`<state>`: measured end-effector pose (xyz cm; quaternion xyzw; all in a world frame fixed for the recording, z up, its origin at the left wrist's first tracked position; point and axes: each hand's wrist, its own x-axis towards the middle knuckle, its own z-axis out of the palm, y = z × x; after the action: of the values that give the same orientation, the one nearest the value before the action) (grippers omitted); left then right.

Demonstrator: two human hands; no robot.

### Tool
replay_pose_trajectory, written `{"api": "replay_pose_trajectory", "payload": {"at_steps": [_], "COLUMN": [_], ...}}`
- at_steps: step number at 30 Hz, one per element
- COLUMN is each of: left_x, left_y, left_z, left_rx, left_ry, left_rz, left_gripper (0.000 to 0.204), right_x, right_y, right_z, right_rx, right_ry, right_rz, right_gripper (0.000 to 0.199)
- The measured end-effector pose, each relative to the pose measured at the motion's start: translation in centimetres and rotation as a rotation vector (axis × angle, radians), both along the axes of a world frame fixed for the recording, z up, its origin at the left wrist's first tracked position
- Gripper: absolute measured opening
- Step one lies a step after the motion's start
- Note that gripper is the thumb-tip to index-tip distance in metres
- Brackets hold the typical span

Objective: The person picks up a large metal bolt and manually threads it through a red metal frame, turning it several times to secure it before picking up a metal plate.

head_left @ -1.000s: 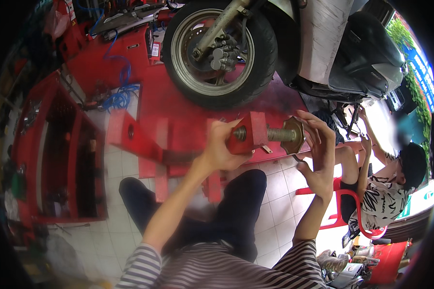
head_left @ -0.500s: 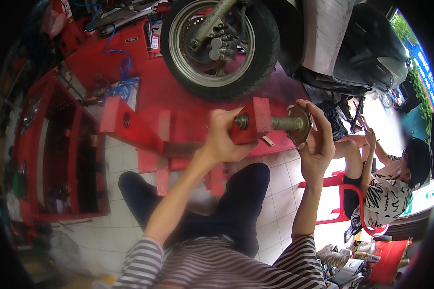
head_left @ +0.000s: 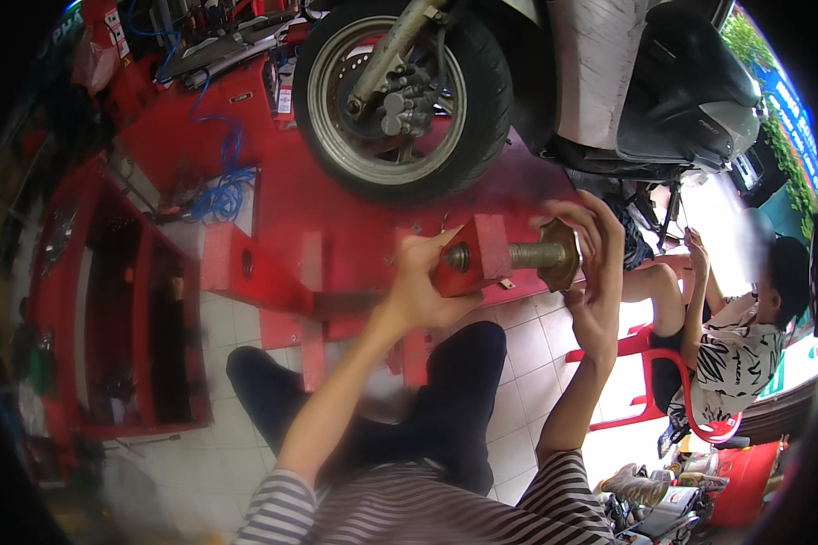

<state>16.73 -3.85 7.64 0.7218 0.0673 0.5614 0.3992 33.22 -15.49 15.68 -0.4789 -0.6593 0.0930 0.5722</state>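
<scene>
Here sat red frame [head_left: 265, 283], just ahead of knees [head_left: 471, 352], front tyre [head_left: 492, 109] beyond. Left grip [head_left: 420, 285]: wrapped snug round block [head_left: 493, 245] at frame's right. Right grip [head_left: 602, 295]: half curled about brassy knob [head_left: 562, 259], firmness impossible to tell. Frame looked heavy, rigid, anything but fragile; bolt threads [head_left: 523, 255] possibly slick. Block's flanks seemed good for bracing, knob's scalloped rim likely best purchase.

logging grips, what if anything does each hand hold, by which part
The left hand holds the red frame by its right end; the right hand is at the rim of the metal knob, grip unclear.
</scene>
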Motion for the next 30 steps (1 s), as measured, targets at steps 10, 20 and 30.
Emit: {"api": "replay_pose_trajectory", "payload": {"at_steps": [10,20,30], "left_x": [-0.1,-0.3,-0.1], "left_y": [-0.1,-0.7,-0.4], "left_z": [-0.6,-0.8,-5.4], "left_rx": [-0.032,0.032,0.029], "left_ry": [0.063,0.081,0.153], "left_rz": [-0.021,0.043,0.183], "left_gripper": [0.022,0.037,0.082], "right_x": [1.1,-0.1,0.4], "right_y": [-0.8,-0.9,-2.0], "right_z": [0.4,-0.2,0.7], "right_rx": [-0.053,0.083,-0.187], "right_ry": [-0.014,-0.069,0.025], "right_rz": [0.014,-0.025,-0.117], "right_gripper": [0.08,0.083,0.069]}}
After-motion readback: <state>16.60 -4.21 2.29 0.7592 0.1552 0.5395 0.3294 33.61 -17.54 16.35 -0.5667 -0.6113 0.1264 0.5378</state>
